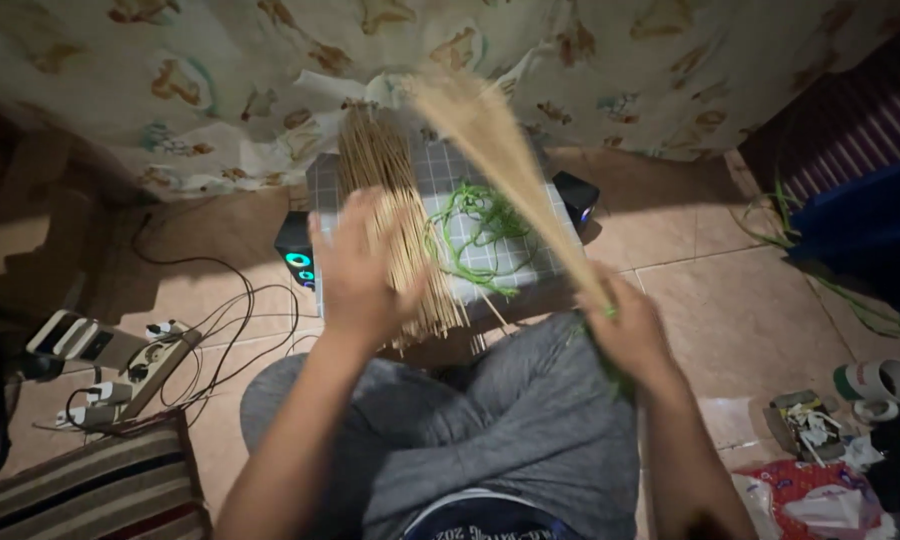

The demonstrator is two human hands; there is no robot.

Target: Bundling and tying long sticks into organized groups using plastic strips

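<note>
Sticks (pixel 395 215) lie under the spread left hand (pixel 355 275); right hand (pixel 630 335) grips a bundle (pixel 495 145).

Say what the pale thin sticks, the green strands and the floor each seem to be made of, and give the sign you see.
Pale thin sticks: likely dried plant fibre such as palm-leaf ribs, matt, straw-coloured, straight and stiff.
Green strands: probably fresh leaf strips or plastic string; they curl loosely, so the material stays open.
Floor: seemingly glazed ceramic tile, beige with grout lines and a slight sheen.

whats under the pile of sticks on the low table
The pile of sticks lies on a grey grid mat, beside green strips. The left hand covers its near part; the mat beneath is hidden.
</note>
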